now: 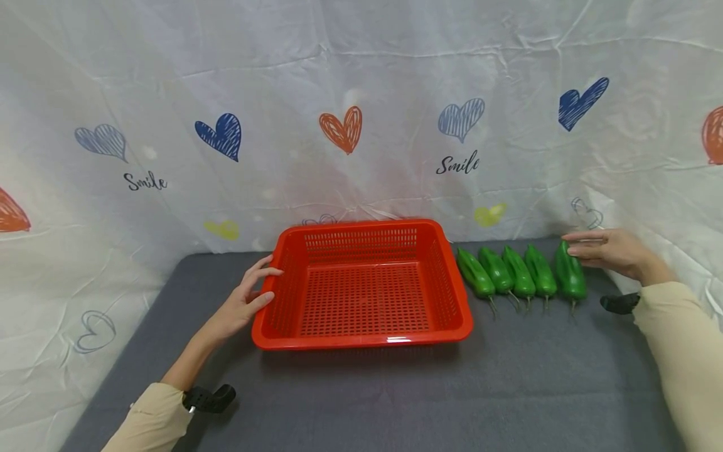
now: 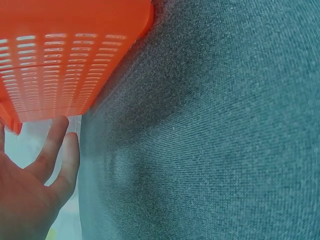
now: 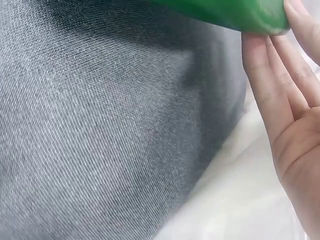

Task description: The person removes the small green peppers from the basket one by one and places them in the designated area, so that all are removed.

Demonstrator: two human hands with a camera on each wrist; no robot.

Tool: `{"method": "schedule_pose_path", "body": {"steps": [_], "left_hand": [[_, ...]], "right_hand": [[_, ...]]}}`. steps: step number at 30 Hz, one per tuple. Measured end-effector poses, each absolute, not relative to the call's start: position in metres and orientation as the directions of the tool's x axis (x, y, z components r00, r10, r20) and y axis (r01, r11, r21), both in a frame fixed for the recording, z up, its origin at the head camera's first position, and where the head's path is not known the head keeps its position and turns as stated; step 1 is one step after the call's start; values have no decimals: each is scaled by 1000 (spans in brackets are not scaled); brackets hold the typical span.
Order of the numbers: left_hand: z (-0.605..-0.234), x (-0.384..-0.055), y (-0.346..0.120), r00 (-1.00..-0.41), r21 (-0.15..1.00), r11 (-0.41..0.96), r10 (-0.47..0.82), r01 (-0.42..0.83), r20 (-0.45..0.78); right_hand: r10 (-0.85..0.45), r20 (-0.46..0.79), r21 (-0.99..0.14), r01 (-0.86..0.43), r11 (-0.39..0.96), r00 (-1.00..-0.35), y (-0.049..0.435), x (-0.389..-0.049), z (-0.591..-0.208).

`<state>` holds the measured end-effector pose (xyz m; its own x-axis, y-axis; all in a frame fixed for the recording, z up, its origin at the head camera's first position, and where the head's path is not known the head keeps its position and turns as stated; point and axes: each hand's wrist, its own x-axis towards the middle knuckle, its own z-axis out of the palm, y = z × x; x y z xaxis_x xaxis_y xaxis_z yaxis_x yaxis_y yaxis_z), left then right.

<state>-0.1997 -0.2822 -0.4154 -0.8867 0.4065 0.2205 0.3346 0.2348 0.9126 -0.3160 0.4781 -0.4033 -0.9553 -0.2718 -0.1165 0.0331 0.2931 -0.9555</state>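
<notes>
A red plastic basket (image 1: 361,344) with slotted sides sits on the grey cloth. My left hand (image 1: 246,300) rests at its left rim, thumb and fingers touching the edge; in the left wrist view two fairly straight fingers (image 2: 70,160) reach beside the slotted wall. To the basket's right, several green peppers lie in a row, stems toward me. At the row's right end, my right hand (image 1: 612,252) pinches the far tip of the last green pepper (image 1: 570,276). The right wrist view shows that pepper's end (image 3: 250,15) between thumb and fingers.
The other peppers, such as the leftmost green pepper (image 1: 476,273), lie close by the basket's right side. A white curtain (image 1: 395,176) printed with hearts hangs behind the grey-covered table (image 1: 423,402). Dark wrist straps (image 1: 209,399) are on both wrists.
</notes>
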Motion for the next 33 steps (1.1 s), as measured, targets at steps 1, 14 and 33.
{"method": "schedule_pose_path", "body": {"steps": [1, 14, 33], "left_hand": [[-415, -200, -282, -885, 913, 232, 409, 336, 222], [-416, -199, -280, -891, 912, 246, 402, 329, 213], [-416, -194, -283, -895, 886, 289, 372, 362, 245]], "right_hand": [[-278, -115, -956, 30, 293, -954, 478, -316, -404], [-347, -90, -989, 44, 138, -934, 478, -315, -412], [-313, -7, -942, -99, 320, -950, 468, -290, -404]]}}
